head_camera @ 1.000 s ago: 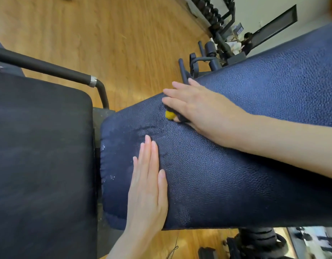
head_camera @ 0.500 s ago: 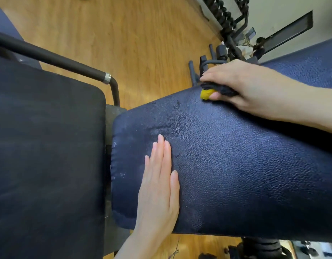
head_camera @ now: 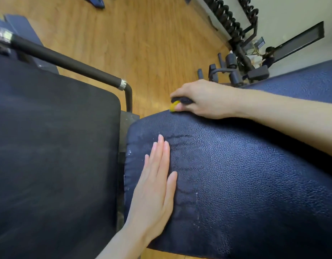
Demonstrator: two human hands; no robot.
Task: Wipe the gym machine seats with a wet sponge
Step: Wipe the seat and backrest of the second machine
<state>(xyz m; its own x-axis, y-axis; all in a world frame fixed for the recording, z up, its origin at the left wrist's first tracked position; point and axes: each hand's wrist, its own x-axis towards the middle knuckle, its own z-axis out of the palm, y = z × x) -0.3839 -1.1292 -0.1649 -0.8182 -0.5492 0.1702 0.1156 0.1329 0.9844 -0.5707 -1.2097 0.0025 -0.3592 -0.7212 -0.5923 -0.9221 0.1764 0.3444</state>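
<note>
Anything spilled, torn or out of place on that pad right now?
Nothing stands out. The blue pad shows only wet streaks and small droplets near its end, with no visible tear. The right hand grips the sponge at the far edge; the left hand rests flat.

The left hand (head_camera: 152, 191) is laid flat on the seat pad (head_camera: 245, 184), near its left end; the sponge (head_camera: 177, 105) is held at the pad's far edge by the right hand (head_camera: 204, 99).
</note>
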